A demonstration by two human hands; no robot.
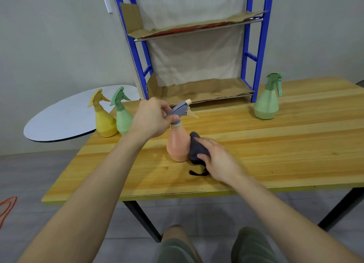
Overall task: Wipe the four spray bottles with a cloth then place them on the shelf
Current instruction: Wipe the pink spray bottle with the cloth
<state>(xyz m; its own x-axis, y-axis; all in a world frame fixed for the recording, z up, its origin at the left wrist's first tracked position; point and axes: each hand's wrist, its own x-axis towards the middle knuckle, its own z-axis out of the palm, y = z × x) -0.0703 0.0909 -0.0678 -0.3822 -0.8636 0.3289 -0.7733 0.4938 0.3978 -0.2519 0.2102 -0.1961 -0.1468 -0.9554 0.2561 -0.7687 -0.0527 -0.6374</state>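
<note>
A pink spray bottle (177, 144) with a grey spray head stands on the wooden table (275, 154). My left hand (153, 119) grips its spray head. My right hand (218, 160) holds a dark grey cloth (197, 148) against the bottle's right side. At the table's far left corner stand a yellow spray bottle (103, 119) and, next to it, a light green spray bottle (123, 115). Another green spray bottle (267, 99) stands at the far right, beside the blue shelf (258, 52). Brown cardboard (201, 91) lines the shelf's boards.
A round white tabletop (65, 117) sits left of the wooden table, behind the two bottles. An orange cord (6, 207) lies on the floor at the left. My knees show below the table's front edge.
</note>
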